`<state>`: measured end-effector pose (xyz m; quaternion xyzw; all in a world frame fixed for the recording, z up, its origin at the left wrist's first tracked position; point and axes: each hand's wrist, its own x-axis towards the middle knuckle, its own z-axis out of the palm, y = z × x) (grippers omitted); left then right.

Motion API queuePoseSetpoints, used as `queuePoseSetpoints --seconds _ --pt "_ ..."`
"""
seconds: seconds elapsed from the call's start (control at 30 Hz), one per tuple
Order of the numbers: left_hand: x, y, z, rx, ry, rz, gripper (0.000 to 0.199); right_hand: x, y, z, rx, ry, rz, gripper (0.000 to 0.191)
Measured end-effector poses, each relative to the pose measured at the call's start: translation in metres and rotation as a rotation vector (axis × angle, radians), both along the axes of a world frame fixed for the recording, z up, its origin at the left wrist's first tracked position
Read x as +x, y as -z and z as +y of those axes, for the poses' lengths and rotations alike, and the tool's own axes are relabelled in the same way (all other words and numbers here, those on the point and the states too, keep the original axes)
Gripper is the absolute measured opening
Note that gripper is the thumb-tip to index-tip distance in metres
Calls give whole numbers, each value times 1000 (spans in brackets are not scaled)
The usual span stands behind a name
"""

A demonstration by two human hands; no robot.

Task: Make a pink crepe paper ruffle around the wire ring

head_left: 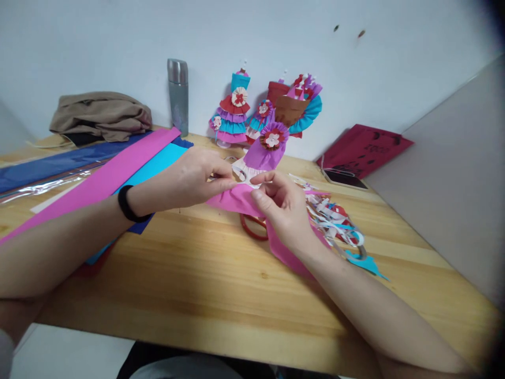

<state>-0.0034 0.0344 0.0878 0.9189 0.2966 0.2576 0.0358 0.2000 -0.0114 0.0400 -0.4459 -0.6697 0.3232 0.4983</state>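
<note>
- Bare forearms span pale wooden bench.
- Left hand: fingers pinch pink paper-like strip above bench.
- Right hand: fingers at strip edge; grip unclear.
- Apparent step: edge gathering; next move calls for even folds.

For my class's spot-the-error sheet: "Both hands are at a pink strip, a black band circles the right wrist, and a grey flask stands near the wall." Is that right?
Not quite: the head view shows the black band on the left wrist. The rest stands: both hands, left and right, are at a pink strip, and a grey flask stands near the wall.
</note>
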Motion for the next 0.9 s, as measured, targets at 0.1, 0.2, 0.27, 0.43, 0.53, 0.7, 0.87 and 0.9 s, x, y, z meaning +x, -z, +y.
queuePoseSetpoints --seconds 0.1,0.2,0.27,0.43,0.53,0.7,0.87,0.9 --pt "0 3 1 -81 21 -49 27 -1 -4 3 -156 -46 120 30" --pt "0 4 1 -130 32 -75 27 -2 -7 4 -263 -84 214 33" --pt "0 4 1 -151 42 -87 26 -1 -9 4 -291 -123 232 35" --pt "0 3 0 -153 48 -75 25 4 -14 6 -372 -229 211 36" --pt "0 4 1 -143 31 -55 25 5 -14 8 -308 -171 129 32" --pt "2 5 1 -127 34 -53 28 2 -12 4 -55 -67 -58 21" --pt "3 4 -1 -163 35 -45 25 1 -9 -4 172 9 -220 16" --pt "4 4 -2 -166 35 -47 25 0 -8 -5 208 20 -255 14"
